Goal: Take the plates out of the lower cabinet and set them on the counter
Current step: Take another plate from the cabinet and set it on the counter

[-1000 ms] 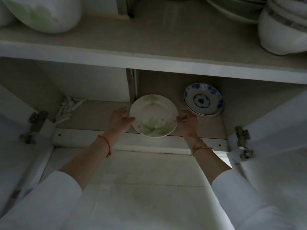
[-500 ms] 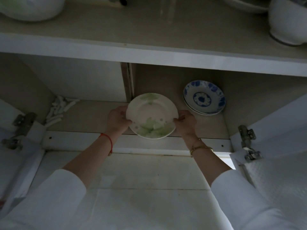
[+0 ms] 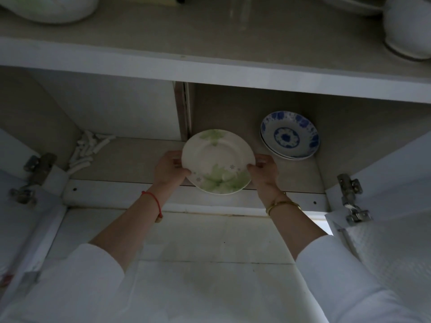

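Note:
A white plate with green leaf prints (image 3: 218,160) is held at the front of the lower cabinet, tilted toward me. My left hand (image 3: 169,167) grips its left rim and my right hand (image 3: 264,170) grips its right rim. Behind it to the right, a small stack of blue-patterned plates (image 3: 290,138) rests on the cabinet shelf (image 3: 130,159). Above, the pale counter (image 3: 210,36) runs across the view.
Both cabinet doors stand open, with metal hinges at the left (image 3: 35,173) and right (image 3: 352,197). Several white tube-like pieces (image 3: 89,149) lie in the shelf's back left corner. White bowls (image 3: 408,26) and a white dish (image 3: 53,8) stand on the counter.
Both hands have lifted the green-leaf plate slightly and tilted it more toward me. The view has shifted down a little.

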`<state>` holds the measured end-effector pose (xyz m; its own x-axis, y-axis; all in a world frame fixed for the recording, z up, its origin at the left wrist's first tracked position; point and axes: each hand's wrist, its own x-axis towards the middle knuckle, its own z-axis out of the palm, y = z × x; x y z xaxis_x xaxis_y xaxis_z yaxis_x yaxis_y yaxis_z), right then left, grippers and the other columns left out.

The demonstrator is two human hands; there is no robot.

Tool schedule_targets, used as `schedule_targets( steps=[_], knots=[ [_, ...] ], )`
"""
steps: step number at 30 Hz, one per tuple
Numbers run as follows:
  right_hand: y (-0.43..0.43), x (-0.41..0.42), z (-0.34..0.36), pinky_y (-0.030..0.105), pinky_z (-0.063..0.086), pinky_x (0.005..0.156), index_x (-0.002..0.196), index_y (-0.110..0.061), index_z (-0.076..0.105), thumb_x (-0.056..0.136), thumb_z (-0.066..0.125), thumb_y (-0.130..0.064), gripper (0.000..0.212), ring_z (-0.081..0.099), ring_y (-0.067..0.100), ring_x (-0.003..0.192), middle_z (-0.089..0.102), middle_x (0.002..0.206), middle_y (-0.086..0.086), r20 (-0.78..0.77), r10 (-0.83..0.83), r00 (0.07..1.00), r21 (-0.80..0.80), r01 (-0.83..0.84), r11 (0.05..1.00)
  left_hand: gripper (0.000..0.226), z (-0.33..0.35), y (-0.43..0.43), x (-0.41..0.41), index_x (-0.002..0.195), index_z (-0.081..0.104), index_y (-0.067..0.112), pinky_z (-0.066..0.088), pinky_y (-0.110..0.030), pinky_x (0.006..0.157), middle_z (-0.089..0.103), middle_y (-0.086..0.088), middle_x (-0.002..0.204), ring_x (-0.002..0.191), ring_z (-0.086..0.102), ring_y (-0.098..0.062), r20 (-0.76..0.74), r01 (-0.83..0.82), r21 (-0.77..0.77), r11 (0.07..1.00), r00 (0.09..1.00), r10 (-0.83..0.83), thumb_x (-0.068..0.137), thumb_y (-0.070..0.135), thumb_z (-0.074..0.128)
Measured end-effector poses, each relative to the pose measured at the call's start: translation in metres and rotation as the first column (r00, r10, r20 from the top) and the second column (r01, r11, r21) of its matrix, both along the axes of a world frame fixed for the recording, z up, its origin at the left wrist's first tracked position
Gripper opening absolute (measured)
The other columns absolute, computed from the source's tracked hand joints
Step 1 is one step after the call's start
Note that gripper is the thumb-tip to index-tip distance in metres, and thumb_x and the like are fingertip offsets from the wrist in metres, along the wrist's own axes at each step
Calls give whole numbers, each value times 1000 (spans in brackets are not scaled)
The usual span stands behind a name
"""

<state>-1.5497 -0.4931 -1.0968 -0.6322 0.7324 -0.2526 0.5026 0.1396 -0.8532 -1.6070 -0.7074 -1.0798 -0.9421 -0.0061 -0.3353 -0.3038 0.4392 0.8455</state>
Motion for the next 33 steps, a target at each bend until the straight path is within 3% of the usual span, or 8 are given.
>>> schedule_targets(
  steps=[5,8,13,16,20,24,29,33],
  knots=[
    [1,2,0,27,49,75,113,-2,63,81,61,5,33,61,22,89,67,102,12,-14,-45,999,-59,44,997,48,9,-5,3,106,66,17,55,-45,94,71,-8,107,106,67,-29,-51,70,28,997,996,-69,67,-11,75],
    [1,8,8,35,54,81,113,-1,59,84,60,4,29,60,24,90,66,102,15,-49,-75,996,-117,69,991,50,15,-9,10,108,64,18,57,-36,84,69,-4,100,98,67,-23,-43,70,90,993,997,-67,69,-12,74],
    [-9,33,42,37,53,81,99,-13,52,89,58,-1,17,58,24,86,61,92,13,-55,-55,997,-131,47,990,42,45,-19,32,78,64,15,53,-26,65,63,-3,78,75,63,-14,-90,128,141,982,989,-116,69,-26,61],
    [-21,60,77,26,48,65,104,-10,54,90,58,-1,17,57,22,82,61,91,12,-40,-42,998,-143,36,989,43,72,-29,58,97,56,14,55,-30,74,63,-4,97,87,65,-12,7,40,192,981,999,-42,75,-22,62],
    [-39,104,132,34,47,73,109,-9,56,89,57,-5,20,58,23,84,62,92,13,78,-18,997,-172,31,985,53,119,-46,99,123,48,6,56,-37,75,59,-11,121,98,63,-26,127,44,129,991,990,-61,77,-15,66],
    [-54,148,193,28,43,73,110,-10,57,88,57,-6,22,58,24,86,62,93,6,189,-8,982,-204,47,978,58,183,-64,146,126,46,9,52,-29,67,58,-9,120,95,62,-25,209,52,113,992,975,-75,78,-16,67],
    [-69,193,285,46,51,87,108,-10,57,86,57,-5,22,63,36,99,67,108,20,262,-12,965,-266,84,960,59,272,-77,190,126,47,6,50,-28,62,58,-12,116,91,60,-28,250,20,141,990,967,-55,76,-23,62],
    [-77,226,371,40,48,73,97,-18,55,86,57,-5,18,59,29,86,66,98,15,243,-87,966,-296,159,942,60,354,-84,213,110,54,24,51,-28,65,64,-3,104,86,63,-19,224,27,180,983,972,-68,73,-21,66]
  ],
)
